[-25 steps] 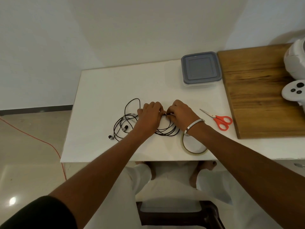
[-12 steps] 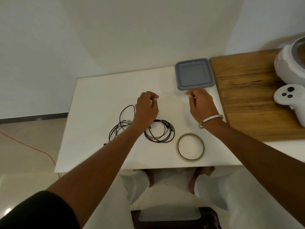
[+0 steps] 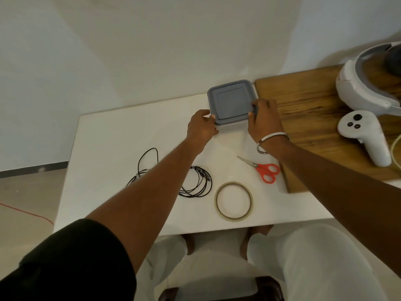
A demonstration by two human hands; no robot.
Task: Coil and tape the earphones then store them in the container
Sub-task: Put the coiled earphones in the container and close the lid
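A square container with a grey lid point(image 3: 231, 103) stands at the far side of the white table point(image 3: 112, 144). My left hand point(image 3: 201, 128) grips its near left corner and my right hand point(image 3: 263, 118) grips its right edge, thumb on the lid. The black earphones point(image 3: 198, 183) lie on the table nearer to me, partly coiled, with loose loops point(image 3: 147, 164) to the left. My left forearm hides the middle of the cable. A roll of clear tape point(image 3: 234, 203) lies flat by the front edge.
Red-handled scissors point(image 3: 263, 170) lie right of the earphones. A wooden board point(image 3: 321, 127) covers the right side and carries a white headset point(image 3: 368, 85) and a white controller point(image 3: 364, 135). The wall stands just behind the table.
Both hands have left the earphones and moved up to the container, which they now hold. The earphones stay on the table. The camera has shifted closer.
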